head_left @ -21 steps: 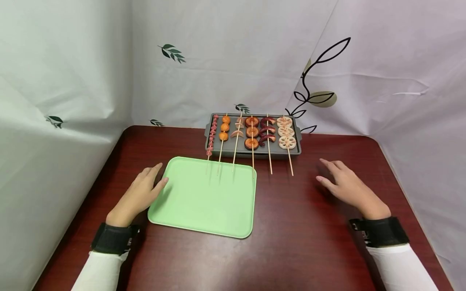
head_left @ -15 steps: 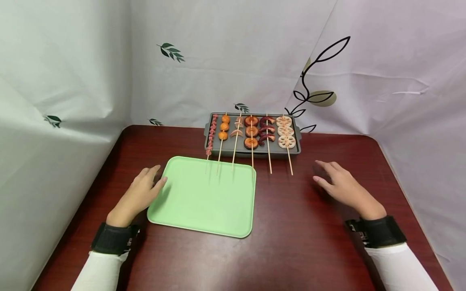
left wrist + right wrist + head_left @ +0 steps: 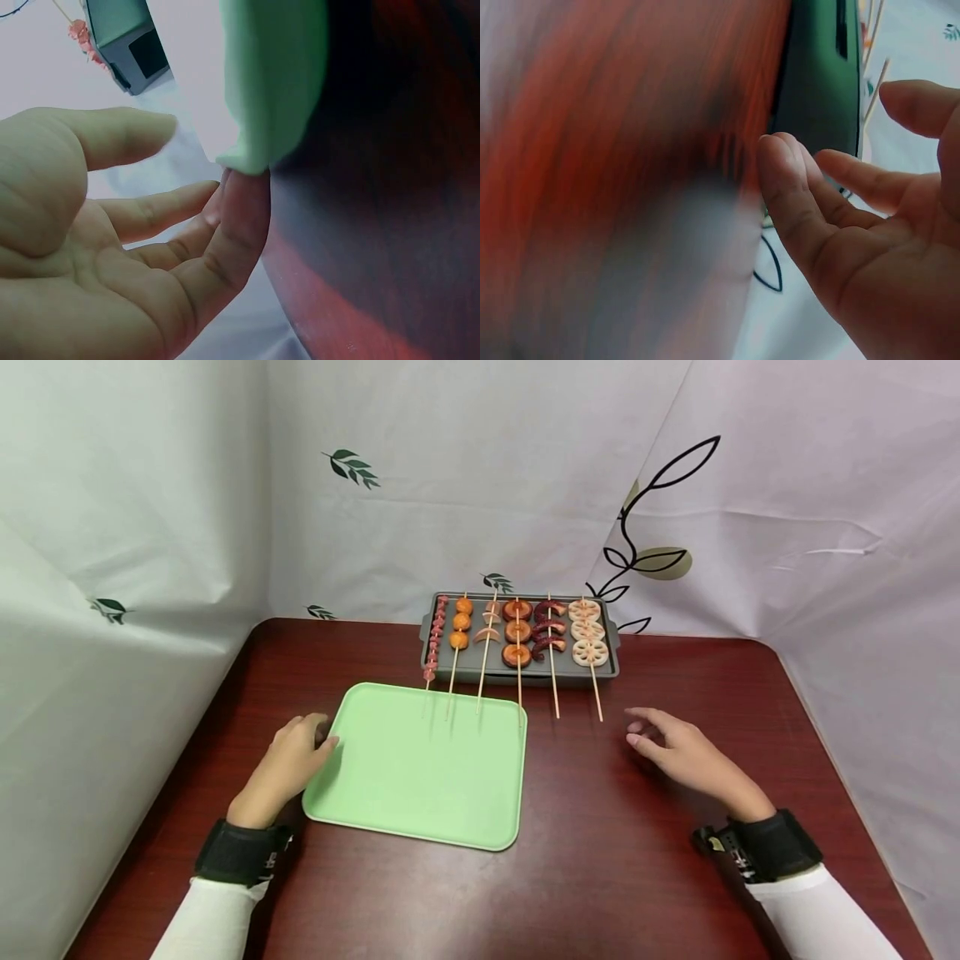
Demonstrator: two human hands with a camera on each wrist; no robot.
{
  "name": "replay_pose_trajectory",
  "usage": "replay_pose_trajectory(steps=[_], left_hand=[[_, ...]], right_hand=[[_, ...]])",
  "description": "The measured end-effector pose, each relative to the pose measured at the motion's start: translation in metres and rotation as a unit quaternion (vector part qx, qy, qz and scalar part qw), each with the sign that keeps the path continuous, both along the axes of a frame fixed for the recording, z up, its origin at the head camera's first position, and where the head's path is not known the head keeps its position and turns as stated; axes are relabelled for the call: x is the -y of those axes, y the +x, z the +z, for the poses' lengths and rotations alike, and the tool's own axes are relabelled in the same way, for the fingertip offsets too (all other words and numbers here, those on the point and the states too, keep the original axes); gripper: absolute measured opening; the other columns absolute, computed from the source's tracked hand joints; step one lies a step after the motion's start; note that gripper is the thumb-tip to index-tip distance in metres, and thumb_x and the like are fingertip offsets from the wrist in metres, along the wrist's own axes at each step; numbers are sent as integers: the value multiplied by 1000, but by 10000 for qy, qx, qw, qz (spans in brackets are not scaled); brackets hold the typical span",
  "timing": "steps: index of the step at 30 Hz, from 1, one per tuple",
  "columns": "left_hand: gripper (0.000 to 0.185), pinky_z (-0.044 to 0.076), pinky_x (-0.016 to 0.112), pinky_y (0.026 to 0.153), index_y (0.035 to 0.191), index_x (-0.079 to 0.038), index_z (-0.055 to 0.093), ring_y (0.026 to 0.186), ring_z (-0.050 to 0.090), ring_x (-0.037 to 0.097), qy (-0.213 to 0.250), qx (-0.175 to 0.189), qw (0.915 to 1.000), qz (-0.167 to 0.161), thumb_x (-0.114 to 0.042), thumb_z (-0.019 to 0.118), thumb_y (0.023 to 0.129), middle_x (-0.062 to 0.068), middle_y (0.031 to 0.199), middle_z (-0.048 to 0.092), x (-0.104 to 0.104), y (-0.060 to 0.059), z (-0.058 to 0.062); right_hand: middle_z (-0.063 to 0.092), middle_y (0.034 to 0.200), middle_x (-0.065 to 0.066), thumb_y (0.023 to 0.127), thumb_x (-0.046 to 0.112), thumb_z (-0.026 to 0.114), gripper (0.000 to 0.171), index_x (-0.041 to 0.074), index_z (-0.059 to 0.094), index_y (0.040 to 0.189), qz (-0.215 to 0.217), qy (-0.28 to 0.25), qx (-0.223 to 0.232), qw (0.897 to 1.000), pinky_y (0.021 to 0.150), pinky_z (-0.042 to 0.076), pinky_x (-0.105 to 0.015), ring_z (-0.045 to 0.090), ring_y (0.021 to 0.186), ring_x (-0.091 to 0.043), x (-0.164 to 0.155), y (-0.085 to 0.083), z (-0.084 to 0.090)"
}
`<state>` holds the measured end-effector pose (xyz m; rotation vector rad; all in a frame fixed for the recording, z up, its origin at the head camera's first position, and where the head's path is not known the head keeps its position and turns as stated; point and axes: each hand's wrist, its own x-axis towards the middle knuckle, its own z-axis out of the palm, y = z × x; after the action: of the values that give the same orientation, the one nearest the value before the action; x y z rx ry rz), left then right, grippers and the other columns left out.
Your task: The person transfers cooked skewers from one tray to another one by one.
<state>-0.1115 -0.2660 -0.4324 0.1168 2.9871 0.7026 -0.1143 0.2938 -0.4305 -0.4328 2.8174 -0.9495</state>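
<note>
At the left rim of a light green tray is my left hand. In the left wrist view a fingertip touches the tray's edge from below, while the thumb stays apart from it. My right hand is over the table to the right of the tray, holding nothing, its fingers loosely bent. Ahead lies a grey grill pan bearing several skewers, among them lotus root slices, octopus tentacles, round brown slices and orange balls.
Stick ends reach out over the pan's front edge, some above the tray's far side. The dark red wooden table runs back to a white leaf-patterned cloth, which also hangs at both sides.
My right hand has moved left and slightly toward me, its fingers bending more. My left fingers have drawn in at the tray's rim. Tray and skewers stay in place.
</note>
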Motion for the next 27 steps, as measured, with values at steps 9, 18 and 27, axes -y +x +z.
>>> replay_pose_trajectory(steps=[9,18,27], left_hand=[[37,56,45,68,125,19,60,86,61,36,-105,207,9997,-81,2,69,93,25,95,62,0,0,-4],[30,54,37,63,121,15,64,82,61,32,-101,231,9997,-30,4,67,93,22,92,62,-1,3,-5],[28,54,40,65,117,14,66,81,61,31,-55,121,9999,-105,5,68,91,20,90,63,-5,4,-3]], right_hand=[[70,116,-22,109,21,56,45,-5,50,145,162,-1340,1190,9837,82,65,-31,72,102,-24,16,1,-4],[65,123,-32,109,9,52,43,-14,46,144,434,-2253,1688,9586,87,64,-32,71,104,-18,27,1,-11],[64,123,-35,107,6,53,42,-17,46,142,456,-2534,1991,9455,88,65,-34,72,104,-17,36,-1,-13]])
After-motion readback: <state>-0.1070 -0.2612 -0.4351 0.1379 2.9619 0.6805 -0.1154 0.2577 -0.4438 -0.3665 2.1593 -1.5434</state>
